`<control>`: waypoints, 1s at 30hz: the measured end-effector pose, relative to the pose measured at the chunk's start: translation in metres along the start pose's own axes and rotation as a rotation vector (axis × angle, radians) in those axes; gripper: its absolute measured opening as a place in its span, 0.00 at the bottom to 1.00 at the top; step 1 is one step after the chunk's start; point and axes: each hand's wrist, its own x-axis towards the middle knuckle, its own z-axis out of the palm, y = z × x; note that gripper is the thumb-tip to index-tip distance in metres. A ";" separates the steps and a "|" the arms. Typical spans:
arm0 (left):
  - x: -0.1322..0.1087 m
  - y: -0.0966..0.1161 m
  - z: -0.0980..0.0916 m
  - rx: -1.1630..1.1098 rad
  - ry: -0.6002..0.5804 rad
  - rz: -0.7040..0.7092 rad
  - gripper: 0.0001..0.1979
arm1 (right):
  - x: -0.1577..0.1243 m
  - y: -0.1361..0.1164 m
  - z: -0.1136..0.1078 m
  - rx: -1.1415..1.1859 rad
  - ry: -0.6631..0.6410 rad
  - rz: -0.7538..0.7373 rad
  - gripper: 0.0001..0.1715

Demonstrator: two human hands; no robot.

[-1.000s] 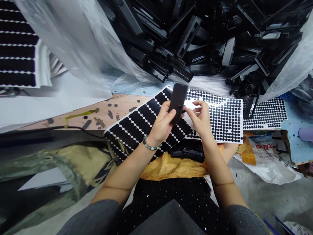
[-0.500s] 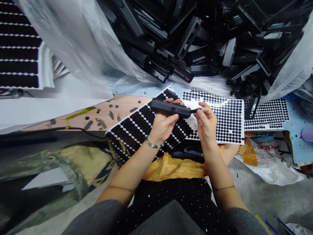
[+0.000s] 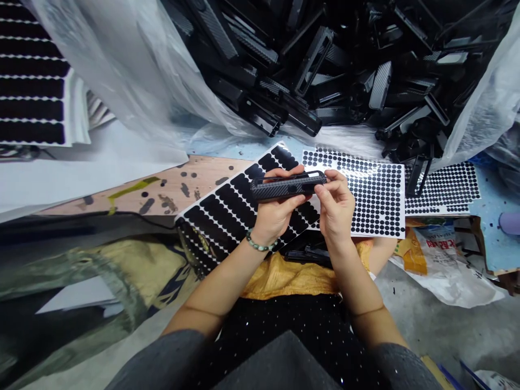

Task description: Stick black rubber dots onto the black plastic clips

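My left hand (image 3: 277, 214) grips a long black plastic part with a carbon-fibre pattern (image 3: 280, 188), which lies crosswise in the fingers. My right hand (image 3: 335, 208) pinches the part's right end, and anything small between those fingertips is hidden. Under both hands lies a white-edged sheet of black round stickers (image 3: 239, 208), in rows. A second sheet with smaller black dots (image 3: 376, 200) lies under my right hand, with its corner beneath the first sheet's edge.
A heap of black plastic parts (image 3: 325, 67) fills a clear plastic bag (image 3: 114, 92) at the back. A third dotted sheet (image 3: 442, 189) lies to the right. A stained wooden board (image 3: 203, 181), a black cable (image 3: 122, 214) and a yellow woven sack (image 3: 284, 279) lie nearby.
The black part has swung from upright to lying crosswise, then rolled slightly in my left hand. My right fingers have moved onto its right end.
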 end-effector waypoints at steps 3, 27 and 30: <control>0.000 -0.001 0.000 0.010 -0.018 0.055 0.22 | -0.001 -0.001 0.000 -0.127 0.019 -0.097 0.11; 0.135 0.017 -0.041 1.327 -0.166 0.401 0.14 | 0.017 -0.009 -0.073 -0.421 -0.260 0.038 0.14; 0.166 0.012 -0.036 1.360 -0.205 0.364 0.05 | 0.036 0.001 -0.071 -0.644 -0.151 -0.035 0.10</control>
